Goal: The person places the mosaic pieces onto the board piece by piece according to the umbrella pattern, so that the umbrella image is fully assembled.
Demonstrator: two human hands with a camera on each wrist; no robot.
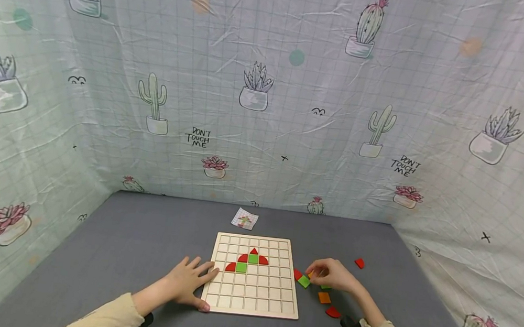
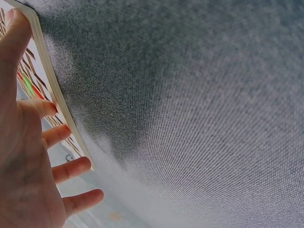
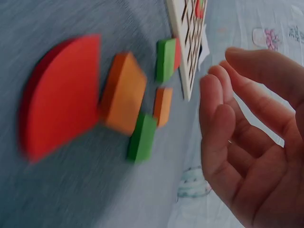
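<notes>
A pale wooden grid board [image 1: 249, 291] lies on the grey table. My left hand [image 1: 186, 281] rests along its left edge with fingers spread, the thumb near the front corner. On the board sit a red triangle [image 1: 254, 251], green squares [image 1: 253, 259] and red quarter-circle pieces. Just right of the board, my right hand [image 1: 334, 274] hovers over loose pieces, its fingers loosely curled with nothing between them. Close to its fingertips lie a green square [image 1: 304, 281] and a small orange piece [image 3: 162, 107]. Another green piece [image 3: 141, 137] is partly covered by this hand in the head view.
Nearer the front right lie an orange square [image 1: 324, 298] and a red quarter-circle [image 1: 333, 312]. A further red quarter-circle [image 1: 360, 263] is beyond my right hand. Behind the board lies a small printed pattern card [image 1: 244, 218]. Cactus-print cloth [image 1: 291, 108] surrounds the table.
</notes>
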